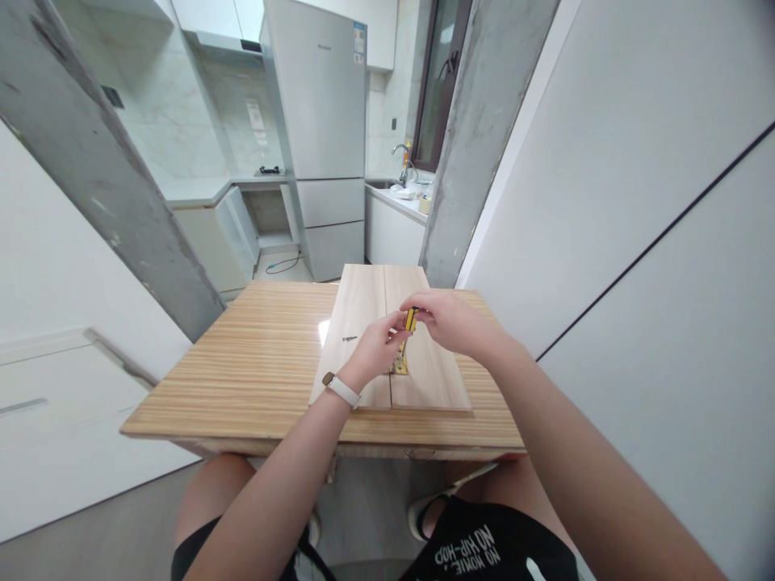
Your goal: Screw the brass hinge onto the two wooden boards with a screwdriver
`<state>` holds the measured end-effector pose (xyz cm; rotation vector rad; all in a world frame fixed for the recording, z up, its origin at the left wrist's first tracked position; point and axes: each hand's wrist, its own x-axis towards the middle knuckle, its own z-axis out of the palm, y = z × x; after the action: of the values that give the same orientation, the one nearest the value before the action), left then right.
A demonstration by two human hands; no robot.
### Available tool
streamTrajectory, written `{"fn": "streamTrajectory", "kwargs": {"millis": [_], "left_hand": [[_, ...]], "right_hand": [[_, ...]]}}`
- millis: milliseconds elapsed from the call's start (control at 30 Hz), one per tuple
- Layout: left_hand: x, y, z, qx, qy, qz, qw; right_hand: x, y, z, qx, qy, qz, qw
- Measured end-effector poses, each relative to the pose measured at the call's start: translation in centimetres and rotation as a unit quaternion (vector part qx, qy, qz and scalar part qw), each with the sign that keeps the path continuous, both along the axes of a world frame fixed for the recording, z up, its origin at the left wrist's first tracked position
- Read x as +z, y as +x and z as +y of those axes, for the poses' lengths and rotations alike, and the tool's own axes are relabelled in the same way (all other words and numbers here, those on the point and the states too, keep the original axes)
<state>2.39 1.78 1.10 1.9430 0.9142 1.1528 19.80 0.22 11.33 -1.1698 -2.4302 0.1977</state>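
My left hand (379, 347), with a pale-banded watch on its wrist, grips a small yellow-and-black block-like object (411, 319) from the left. On its other side, the fingertips of my right hand (451, 319) pinch the same object near its top. I cannot tell its exact kind. Both hands are just above two pale wooden boards (436, 371) lying side by side. Below the fingers, a brass-coloured metal piece like a hinge (400, 361) rests by the seam, partly hidden by my left hand. A few small screws (349, 338) lie on the left board.
The boards rest on a striped wooden table (260, 363). Beyond it stand a silver fridge (330, 105), a counter (199, 190) and a sink with a tap (400, 155). A white panelled wall (635, 226) is close on the right. My legs are under the table's front edge.
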Motion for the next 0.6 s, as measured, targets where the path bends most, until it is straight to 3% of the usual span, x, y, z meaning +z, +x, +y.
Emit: {"fn": "streamTrajectory", "kwargs": {"millis": [200,600], "left_hand": [[0.17,0.06,-0.23,-0.023,-0.019,-0.010,1.000],[0.02,0.12,-0.69,0.068,0.042,0.007,0.997]], "right_hand": [[-0.23,-0.02,0.37,-0.021,0.019,-0.024,0.999],[0.22,-0.67,0.08,-0.141,0.058,-0.104,0.983]]}}
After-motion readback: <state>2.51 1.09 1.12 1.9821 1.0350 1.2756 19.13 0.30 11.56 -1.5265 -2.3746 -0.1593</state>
